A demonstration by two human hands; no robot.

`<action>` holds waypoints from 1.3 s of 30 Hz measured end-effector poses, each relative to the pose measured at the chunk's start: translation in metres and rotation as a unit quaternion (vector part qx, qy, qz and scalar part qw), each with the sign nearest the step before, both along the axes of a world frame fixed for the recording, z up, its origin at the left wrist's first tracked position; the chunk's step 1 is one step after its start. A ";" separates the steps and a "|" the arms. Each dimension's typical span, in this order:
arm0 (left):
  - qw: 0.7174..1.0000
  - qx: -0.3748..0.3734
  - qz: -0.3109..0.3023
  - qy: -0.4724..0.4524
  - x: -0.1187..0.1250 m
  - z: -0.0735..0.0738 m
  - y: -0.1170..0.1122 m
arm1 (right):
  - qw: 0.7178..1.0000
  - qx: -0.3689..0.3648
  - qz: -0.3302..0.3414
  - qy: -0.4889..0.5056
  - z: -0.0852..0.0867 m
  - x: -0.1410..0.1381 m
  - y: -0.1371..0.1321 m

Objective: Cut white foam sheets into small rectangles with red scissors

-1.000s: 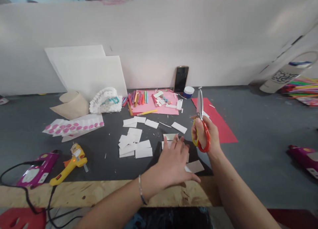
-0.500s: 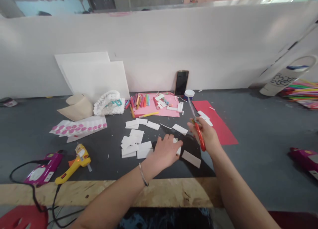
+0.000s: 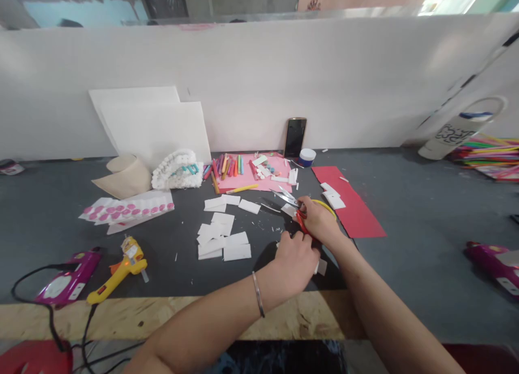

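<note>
My right hand (image 3: 320, 221) is shut on red-and-yellow-handled scissors (image 3: 286, 198), whose open steel blades point left beside a small white piece (image 3: 288, 209). My left hand (image 3: 294, 263) lies just below it, curled over a white strip whose end (image 3: 321, 266) shows past my fingers. Most of that strip is hidden. Under my hand is a black sheet (image 3: 267, 258). A group of white rectangular pieces (image 3: 221, 233) lies to the left of my hands. Further white pieces (image 3: 333, 200) rest on a red paper sheet (image 3: 348, 204) to the right.
A pink sheet (image 3: 251, 177) holds crayons and scraps in front of a phone (image 3: 295, 137) and a jar (image 3: 307, 157). A yellow glue gun (image 3: 119, 271) with a cord lies at the left. White boards (image 3: 154, 128) lean on the wall.
The scissors have swung from pointing away from me to pointing left, with their blades lowered near the white piece. My left hand has moved right, closer to my right hand.
</note>
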State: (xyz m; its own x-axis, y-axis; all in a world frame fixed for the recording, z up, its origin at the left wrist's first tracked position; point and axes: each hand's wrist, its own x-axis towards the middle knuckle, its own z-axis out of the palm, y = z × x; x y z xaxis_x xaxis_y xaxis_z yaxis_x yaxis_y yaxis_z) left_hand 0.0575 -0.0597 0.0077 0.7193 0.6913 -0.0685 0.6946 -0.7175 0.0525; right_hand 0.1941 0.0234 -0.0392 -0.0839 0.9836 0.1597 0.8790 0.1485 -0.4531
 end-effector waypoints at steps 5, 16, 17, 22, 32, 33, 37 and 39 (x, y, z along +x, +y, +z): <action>1.000 -0.016 0.004 0.001 0.001 0.007 0.000 | 1.000 -0.009 -0.009 -0.001 0.000 0.003 -0.002; 0.988 0.046 0.148 0.018 -0.091 0.047 0.017 | 0.994 -0.041 0.050 0.086 0.027 -0.022 -0.006; 0.984 0.052 0.170 0.026 -0.104 0.050 0.022 | 0.993 -0.049 0.066 0.086 0.030 -0.031 -0.004; 0.969 0.005 0.243 0.048 -0.149 0.044 0.039 | 0.982 -0.107 0.107 0.109 0.041 -0.081 0.012; 0.974 -0.063 0.219 0.016 -0.168 0.046 0.059 | 0.937 -0.259 0.091 0.215 0.053 -0.066 0.031; 0.979 -0.046 0.201 0.007 -0.160 0.039 0.065 | 0.938 -0.262 0.088 0.209 0.053 -0.065 0.033; 0.989 0.002 0.147 -0.001 -0.144 0.001 0.087 | 0.957 -0.239 0.062 0.151 0.051 -0.065 0.043; 0.990 0.015 0.137 0.002 -0.148 -0.011 0.089 | 0.973 -0.203 0.035 0.107 0.050 -0.060 0.048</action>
